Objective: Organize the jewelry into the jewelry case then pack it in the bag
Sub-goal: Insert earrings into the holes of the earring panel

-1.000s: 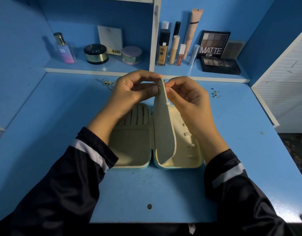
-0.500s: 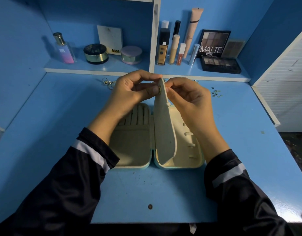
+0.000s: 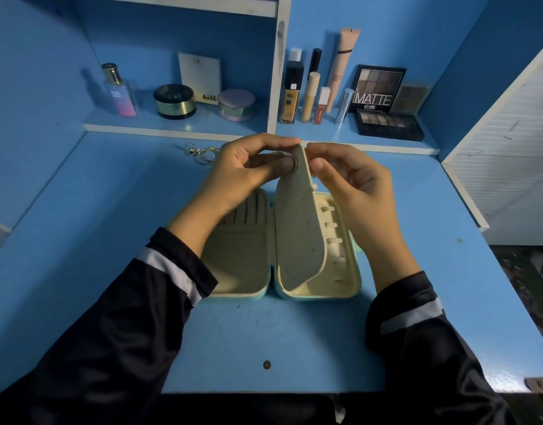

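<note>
Jewelry case is laid open flat on the blue desk, cream lining up, teal shell showing at the rim. Its middle flap stands upright from the hinge line. The flap's top is pinched by the left hand: index finger along the upper edge, thumb pressed on a small round gold piece on the flap's left face.

The right hand is held at the flap's right side, index fingertip at the flap's tip, thumb just beside the edge, other fingers curled. Whether anything is pinched there cannot be told.

Ring slots are seen in the case's left half, partly covered by the left wrist. A row of small tabs is seen in the right half.

A gold jewelry pile lies on the desk behind the case, to the left, apart from it and partly hidden by the left hand. A dark spot is seen on the desk in front of the case.

On the shelf behind the case: perfume bottle, two round jars, NUDE palette, foundation bottle, MATTE eyeshadow palette.
</note>
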`<state>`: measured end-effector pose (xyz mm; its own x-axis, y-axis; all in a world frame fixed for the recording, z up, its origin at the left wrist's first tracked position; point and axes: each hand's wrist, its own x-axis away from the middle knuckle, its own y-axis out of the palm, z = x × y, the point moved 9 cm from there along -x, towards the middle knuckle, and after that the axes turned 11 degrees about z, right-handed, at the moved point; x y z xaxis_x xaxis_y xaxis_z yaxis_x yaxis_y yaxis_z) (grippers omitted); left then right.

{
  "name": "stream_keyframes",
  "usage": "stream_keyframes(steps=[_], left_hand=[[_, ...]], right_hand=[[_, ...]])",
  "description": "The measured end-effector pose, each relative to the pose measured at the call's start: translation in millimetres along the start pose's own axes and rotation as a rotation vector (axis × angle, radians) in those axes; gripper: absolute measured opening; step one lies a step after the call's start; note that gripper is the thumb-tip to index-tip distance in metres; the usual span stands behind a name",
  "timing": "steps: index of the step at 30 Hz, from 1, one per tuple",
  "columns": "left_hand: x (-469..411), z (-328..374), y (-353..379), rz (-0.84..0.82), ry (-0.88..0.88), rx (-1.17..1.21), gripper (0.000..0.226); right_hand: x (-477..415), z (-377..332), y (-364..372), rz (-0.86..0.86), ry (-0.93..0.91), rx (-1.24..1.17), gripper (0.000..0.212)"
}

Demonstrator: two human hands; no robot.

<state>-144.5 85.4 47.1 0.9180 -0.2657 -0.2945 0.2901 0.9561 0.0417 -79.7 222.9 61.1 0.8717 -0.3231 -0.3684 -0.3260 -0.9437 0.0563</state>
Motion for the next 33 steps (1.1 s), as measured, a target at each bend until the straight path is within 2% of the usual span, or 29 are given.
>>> stream_keyframes(steps=[5, 11, 15, 20, 24, 33], left_hand=[[3, 1, 8, 0.008, 0.045, -0.098, 0.028], [4, -2, 23, 0.006, 0.118, -0.24, 0.029], [4, -9, 37, -0.053, 0.126, -0.305, 0.033], [4, -15, 52, -0.186, 0.222, -0.531, 0.029], [3, -25, 60, -0.261, 0.227, -0.665, 0.028], [10, -31, 69, -0.32, 0.352, -0.86, 0.03]], right_hand=[[7, -7, -10, 0.007, 0.005, 0.027, 0.028], [15, -5, -22, -0.088, 0.072, 0.122, 0.034], [18, 8, -41, -0.117, 0.12, 0.211, 0.035], [20, 37, -60, -0.154, 0.174, 0.392, 0.033], [23, 51, -70, -0.152, 0.198, 0.473, 0.032], [27, 56, -66, -0.193, 0.104, 0.672, 0.038]])
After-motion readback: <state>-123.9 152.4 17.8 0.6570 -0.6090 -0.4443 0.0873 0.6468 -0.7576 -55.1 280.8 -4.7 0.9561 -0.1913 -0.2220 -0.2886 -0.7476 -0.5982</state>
